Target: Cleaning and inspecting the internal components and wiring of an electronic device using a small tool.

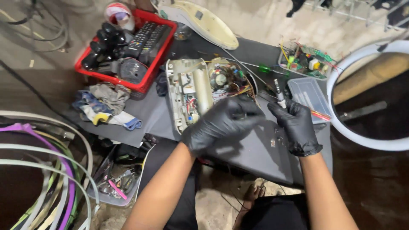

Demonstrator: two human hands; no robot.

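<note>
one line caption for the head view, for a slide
Gloved left hand over an opened appliance; right hand holds a small tool.

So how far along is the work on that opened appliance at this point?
Done: the cream appliance casing lies open, with wiring and circuit parts exposed. In hand: the left hand, gloved black, rests over the wiring at the casing's edge, while the right hand holds a slim tool upright. Left: the insides remain uncovered, a green-handled screwdriver lies on the dark mat, and a separate circuit board sits apart.

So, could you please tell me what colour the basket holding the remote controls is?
Red basket, clearest in the head view.
</note>
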